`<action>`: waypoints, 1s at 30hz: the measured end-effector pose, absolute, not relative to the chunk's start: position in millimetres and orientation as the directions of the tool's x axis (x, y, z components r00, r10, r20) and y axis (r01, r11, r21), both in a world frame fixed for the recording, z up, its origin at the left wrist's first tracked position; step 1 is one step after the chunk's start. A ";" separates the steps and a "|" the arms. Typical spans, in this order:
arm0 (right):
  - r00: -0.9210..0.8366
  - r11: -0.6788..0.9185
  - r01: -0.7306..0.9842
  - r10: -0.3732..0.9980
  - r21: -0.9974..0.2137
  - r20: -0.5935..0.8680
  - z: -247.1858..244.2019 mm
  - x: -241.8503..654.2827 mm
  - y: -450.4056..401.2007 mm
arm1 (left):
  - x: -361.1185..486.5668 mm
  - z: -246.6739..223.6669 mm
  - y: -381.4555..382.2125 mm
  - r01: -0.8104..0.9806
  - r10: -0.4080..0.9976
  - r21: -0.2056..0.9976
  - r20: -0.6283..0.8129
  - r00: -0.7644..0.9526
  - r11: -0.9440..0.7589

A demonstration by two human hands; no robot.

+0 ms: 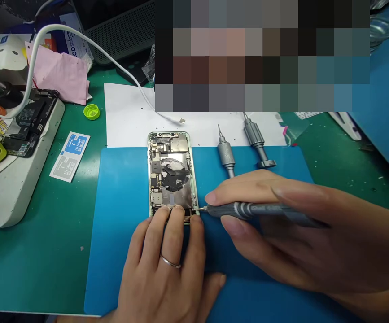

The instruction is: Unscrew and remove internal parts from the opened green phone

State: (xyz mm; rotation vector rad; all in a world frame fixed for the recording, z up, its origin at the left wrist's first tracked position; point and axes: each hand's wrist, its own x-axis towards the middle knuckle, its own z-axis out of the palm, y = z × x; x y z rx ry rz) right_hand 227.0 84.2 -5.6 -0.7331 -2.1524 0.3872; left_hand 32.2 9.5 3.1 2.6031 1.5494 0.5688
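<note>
Pale-green-rimmed phone (176, 175), bare inside

Left hand (162, 273): back uppermost, at the phone's (177, 179) near end, fingertips resting on it, thumb spread clear. Right hand (302, 242): to the phone's right, thumb and forefinger closed in a pinch.

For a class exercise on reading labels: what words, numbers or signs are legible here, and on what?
"2": blue half of the small card.
"1": its grey half.
"CD", preceding letter unclear: packaging behind the pink cloth.
Too small or blurred: the card's other print, white box label, phone component markings.
</note>
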 end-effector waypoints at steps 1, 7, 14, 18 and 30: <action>-0.501 0.786 0.370 0.618 -0.495 0.606 -6.2 227.2 84.3 | 32.1 3.3 9.5 0.838 0.860 0.237 0.282 0.426 -0.492; -0.493 0.768 0.371 0.639 -0.522 0.590 -3.4 224.5 85.9 | 30.5 2.8 8.1 0.837 0.862 0.244 0.285 0.420 -0.489; -0.478 0.750 0.388 0.660 -0.535 0.579 -3.4 224.8 83.9 | 32.0 3.9 7.2 0.840 0.863 0.238 0.276 0.423 -0.487; -0.491 0.750 0.355 0.657 -0.558 0.572 -4.2 225.3 85.3 | 29.7 0.7 7.0 0.835 0.852 0.225 0.294 0.433 -0.502; -0.483 0.763 0.312 0.641 -0.567 0.597 7.5 221.3 92.5 | 33.5 -7.6 5.7 0.857 0.852 0.245 0.399 0.338 -0.454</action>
